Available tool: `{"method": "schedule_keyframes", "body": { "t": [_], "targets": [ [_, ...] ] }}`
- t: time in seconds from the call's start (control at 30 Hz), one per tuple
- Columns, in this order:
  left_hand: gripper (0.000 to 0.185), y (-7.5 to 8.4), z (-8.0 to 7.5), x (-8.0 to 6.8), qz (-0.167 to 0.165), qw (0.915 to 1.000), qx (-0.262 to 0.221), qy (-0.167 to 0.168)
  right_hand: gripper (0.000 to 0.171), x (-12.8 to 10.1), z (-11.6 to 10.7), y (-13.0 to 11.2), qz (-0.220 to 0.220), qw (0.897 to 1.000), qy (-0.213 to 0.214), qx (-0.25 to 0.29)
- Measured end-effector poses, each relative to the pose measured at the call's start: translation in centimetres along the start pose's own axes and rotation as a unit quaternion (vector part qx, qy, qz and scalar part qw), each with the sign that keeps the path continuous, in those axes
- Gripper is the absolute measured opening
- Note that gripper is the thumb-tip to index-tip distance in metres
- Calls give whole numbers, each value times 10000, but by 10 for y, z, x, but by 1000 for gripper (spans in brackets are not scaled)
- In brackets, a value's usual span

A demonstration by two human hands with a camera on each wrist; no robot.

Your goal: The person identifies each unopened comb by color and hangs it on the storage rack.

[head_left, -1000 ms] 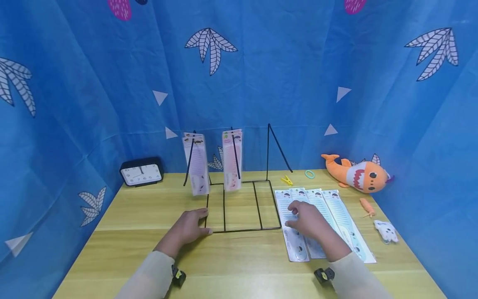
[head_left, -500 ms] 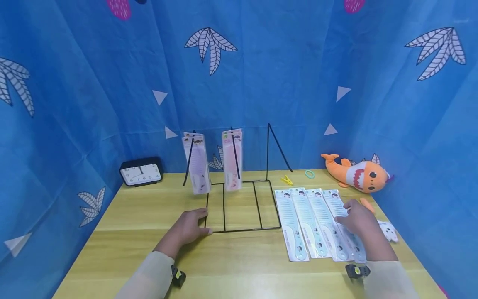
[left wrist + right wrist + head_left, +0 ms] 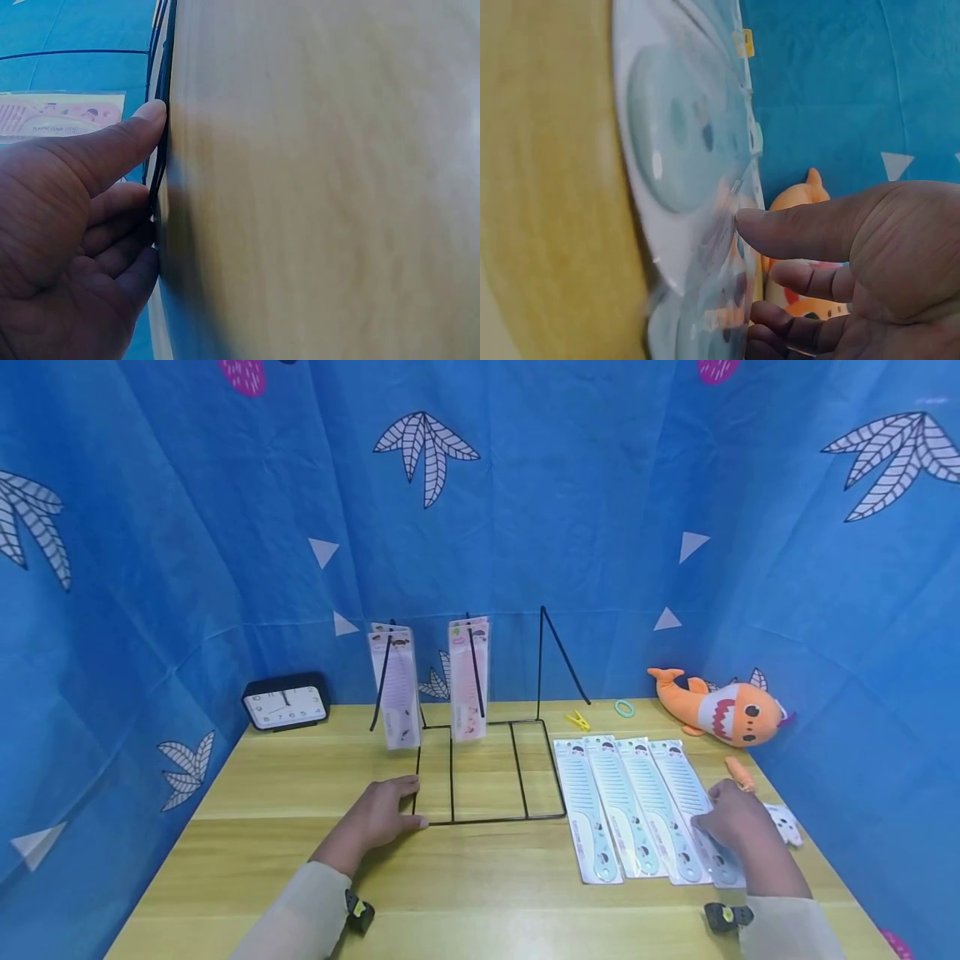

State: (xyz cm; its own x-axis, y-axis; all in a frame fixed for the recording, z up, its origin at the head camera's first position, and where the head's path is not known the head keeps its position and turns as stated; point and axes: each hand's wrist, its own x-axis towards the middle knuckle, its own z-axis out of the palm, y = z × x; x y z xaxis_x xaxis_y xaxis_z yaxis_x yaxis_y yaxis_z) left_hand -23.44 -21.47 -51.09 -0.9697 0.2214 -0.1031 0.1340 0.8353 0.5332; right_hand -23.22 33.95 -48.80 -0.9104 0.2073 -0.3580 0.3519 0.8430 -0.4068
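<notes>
My left hand [image 3: 382, 814] rests on the wooden table [image 3: 300, 777] at the front left corner of a black wire rack [image 3: 487, 772]. In the left wrist view its thumb [image 3: 112, 150] and fingers lie against the rack's wire [image 3: 161, 150]. Two pink comb packs [image 3: 397, 689] [image 3: 468, 681] hang on the rack's hooks. Several pale blue comb packs [image 3: 622, 802] lie side by side to the right of the rack. My right hand [image 3: 738, 827] lies on the rightmost pack [image 3: 686, 785]. Its thumb [image 3: 780, 229] touches the pack's clear cover [image 3: 682, 142], and the fingers curl loosely beside the edge.
A black clock [image 3: 285, 703] stands at the back left. An orange shark plush [image 3: 720, 710] lies at the back right, with a yellow clip [image 3: 577, 720] and a green ring [image 3: 623, 707] near it. A small orange item [image 3: 738, 772] and a white toy [image 3: 786, 822] lie by the right edge. Blue cloth walls surround the table.
My right hand moved from the leftmost comb pack across to the rightmost one, then drew slightly toward me. The left hand has stayed at the rack's corner.
</notes>
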Motion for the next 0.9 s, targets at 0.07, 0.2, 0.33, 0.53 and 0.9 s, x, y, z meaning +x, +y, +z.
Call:
{"method": "schedule_keyframes", "body": {
  "t": [0.07,0.2,0.33,0.53,0.9],
  "targets": [
    [70,1,0,0,-16,10000,-46,0,67,0,0,1,-12,10000,1,-19],
    [69,2,-1,-1,-40,9999,-114,1,67,1,-1,1,-11,10000,-41,-39],
    [70,3,-1,-2,-106,9998,-140,-30,69,2,0,1,46,9998,-155,-73],
    [69,3,0,-2,-149,9998,-135,-22,64,2,2,1,68,9998,-165,-106],
    [69,2,1,-1,-118,9998,-127,-30,45,2,2,0,268,9991,-248,-213]
  ]
}}
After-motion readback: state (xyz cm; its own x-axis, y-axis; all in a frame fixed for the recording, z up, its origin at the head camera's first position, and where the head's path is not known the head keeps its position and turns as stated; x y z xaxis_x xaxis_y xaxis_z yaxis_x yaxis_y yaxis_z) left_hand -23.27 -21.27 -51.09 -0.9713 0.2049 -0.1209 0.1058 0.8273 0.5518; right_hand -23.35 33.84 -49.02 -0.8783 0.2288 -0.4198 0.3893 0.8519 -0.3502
